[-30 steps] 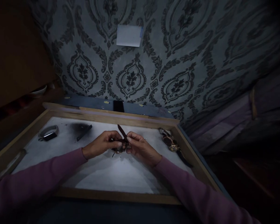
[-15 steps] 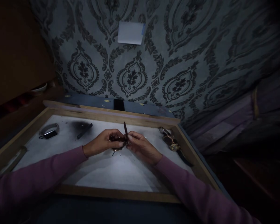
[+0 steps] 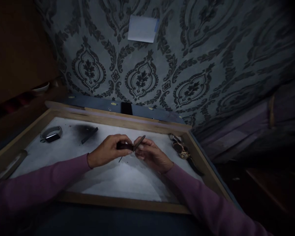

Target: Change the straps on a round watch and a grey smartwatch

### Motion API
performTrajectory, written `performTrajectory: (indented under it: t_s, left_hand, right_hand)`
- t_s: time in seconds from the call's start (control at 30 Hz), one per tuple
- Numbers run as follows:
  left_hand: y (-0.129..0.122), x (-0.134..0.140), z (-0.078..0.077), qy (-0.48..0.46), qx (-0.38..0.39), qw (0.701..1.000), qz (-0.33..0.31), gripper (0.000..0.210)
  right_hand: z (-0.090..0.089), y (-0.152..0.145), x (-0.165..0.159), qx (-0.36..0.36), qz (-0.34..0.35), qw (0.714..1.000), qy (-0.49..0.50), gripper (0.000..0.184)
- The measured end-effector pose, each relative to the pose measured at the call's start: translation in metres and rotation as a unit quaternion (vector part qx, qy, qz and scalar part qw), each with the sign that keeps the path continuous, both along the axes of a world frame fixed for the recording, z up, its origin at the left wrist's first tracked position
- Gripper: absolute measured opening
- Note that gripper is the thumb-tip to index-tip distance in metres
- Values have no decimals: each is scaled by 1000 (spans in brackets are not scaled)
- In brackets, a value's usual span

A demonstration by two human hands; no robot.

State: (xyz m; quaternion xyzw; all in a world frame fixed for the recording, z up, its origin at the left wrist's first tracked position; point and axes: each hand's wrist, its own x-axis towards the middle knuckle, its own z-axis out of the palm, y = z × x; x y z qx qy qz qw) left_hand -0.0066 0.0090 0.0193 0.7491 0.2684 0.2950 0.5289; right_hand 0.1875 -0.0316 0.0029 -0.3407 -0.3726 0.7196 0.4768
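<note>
Over the middle of a shallow wooden tray, my left hand (image 3: 108, 151) is closed around a watch, its body dark and mostly hidden by the fingers. A dark brown strap (image 3: 140, 141) sticks out of it, tilted up to the right. My right hand (image 3: 152, 154) has its fingers bent and pressed together at the base of that strap, touching it from the right. On the white lining below lies a thin dark pin-like tool (image 3: 120, 159).
The tray's wooden rim (image 3: 127, 204) surrounds both hands. Inside stand a smartwatch (image 3: 52, 135), a dark flat bar (image 3: 89, 135) and a long greyish case (image 3: 14, 164) to the left. Several wristwatches (image 3: 184, 154) lie at the right. A black phone (image 3: 126, 108) rests behind the tray.
The strap has tipped from nearly upright to slanting right. The gold edge seen under my left hand is now hidden. My right hand's fingers have curled and shifted slightly; the camera view moved a little.
</note>
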Motion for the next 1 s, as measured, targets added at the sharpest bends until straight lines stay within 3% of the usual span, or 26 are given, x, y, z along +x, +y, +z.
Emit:
performTrajectory:
  t_s: [0.13, 0.43, 0.6, 1.0]
  left_hand:
    - [-2, -3, 2, 48, 104, 993, 19, 14]
    - [-7, -4, 8, 68, 237, 969, 18, 10]
    - [-10, -5, 8, 60, 250, 966, 16, 18]
    - [-11, -5, 13, 24, 293, 956, -15, 7]
  right_hand:
    - [0, -1, 1, 14, 3, 1000, 11, 16]
    - [2, -2, 4, 43, 18, 999, 3, 19]
    - [2, -2, 4, 46, 23, 999, 3, 19]
    - [7, -3, 2, 40, 33, 998, 20, 15]
